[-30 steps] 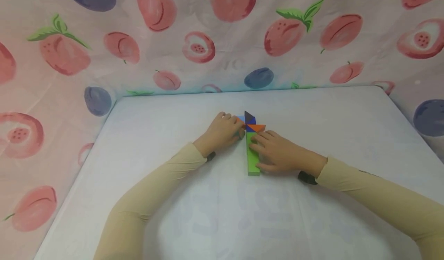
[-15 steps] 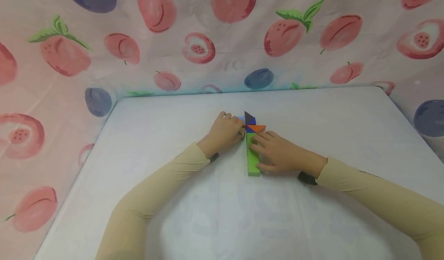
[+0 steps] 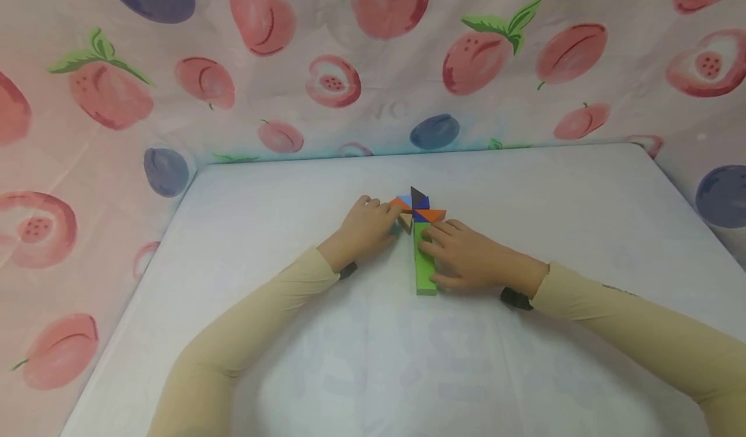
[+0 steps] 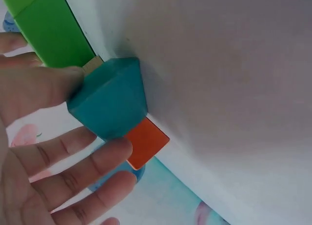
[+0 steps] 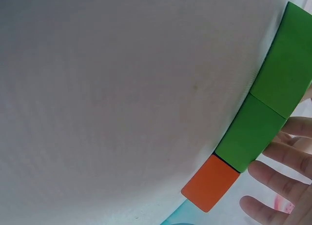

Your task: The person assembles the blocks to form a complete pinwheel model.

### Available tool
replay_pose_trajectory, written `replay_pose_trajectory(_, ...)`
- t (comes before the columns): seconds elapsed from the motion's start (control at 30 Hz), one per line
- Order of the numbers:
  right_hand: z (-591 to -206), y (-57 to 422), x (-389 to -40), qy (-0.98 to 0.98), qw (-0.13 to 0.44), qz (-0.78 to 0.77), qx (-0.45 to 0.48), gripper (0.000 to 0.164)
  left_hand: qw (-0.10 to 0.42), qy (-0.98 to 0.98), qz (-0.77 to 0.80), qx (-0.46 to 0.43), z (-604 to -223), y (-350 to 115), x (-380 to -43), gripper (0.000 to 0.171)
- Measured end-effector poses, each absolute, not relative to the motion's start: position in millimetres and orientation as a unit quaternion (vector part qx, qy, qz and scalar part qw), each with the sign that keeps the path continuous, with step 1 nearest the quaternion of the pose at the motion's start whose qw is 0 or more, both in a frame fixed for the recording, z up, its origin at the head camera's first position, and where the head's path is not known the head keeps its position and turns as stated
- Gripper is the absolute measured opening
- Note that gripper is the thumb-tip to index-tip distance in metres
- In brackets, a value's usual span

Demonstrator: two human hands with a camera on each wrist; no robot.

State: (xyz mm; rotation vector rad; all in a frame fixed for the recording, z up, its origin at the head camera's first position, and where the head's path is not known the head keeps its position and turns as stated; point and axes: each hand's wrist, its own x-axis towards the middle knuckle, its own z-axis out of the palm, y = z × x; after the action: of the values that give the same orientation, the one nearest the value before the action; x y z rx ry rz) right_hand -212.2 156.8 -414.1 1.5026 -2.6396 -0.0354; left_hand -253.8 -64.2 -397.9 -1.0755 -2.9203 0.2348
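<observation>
My left hand [image 3: 364, 230] pinches a teal angular block [image 4: 112, 98] between thumb and fingers, which the hand covers in the head view. Right of it stands a pinwheel of triangular blocks: a black one [image 3: 418, 199], dark blue ones [image 3: 419, 217], a light blue one [image 3: 404, 199], a tan one [image 3: 406, 223] and an orange one [image 3: 432, 215] on the right. Another orange block [image 4: 147, 143] lies by my left fingertips. Two green blocks [image 3: 426, 276] run end to end below the pinwheel. My right hand [image 3: 472, 256] rests its fingers against them.
A white cloth [image 3: 326, 372] covers the table. Behind it hangs a fruit-print curtain [image 3: 384, 87], which continues along the left and right sides. A dark strap piece [image 3: 516, 299] shows under my right wrist.
My left hand first shifts slightly right toward the pinwheel, then draws back left, leaving the tan triangle and left orange block more exposed. My right hand stays on the green blocks.
</observation>
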Motion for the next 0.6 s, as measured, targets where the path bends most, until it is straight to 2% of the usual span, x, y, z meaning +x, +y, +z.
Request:
replay_pose_trajectory(0.17, -413.7, 156.9, -212.3, -0.870, 0.044, -0.012, 0.491, 0.052, -0.008, -0.926, 0.060, -0.374, -398.7, -69.4, -248.0, 0.035)
replay_pose_trajectory(0.6, -409.7, 156.0, -210.8, -0.872, 0.032, -0.011, 0.488, 0.053, 0.005, -0.908, 0.000, -0.419, -402.5, -69.5, -243.6, 0.038)
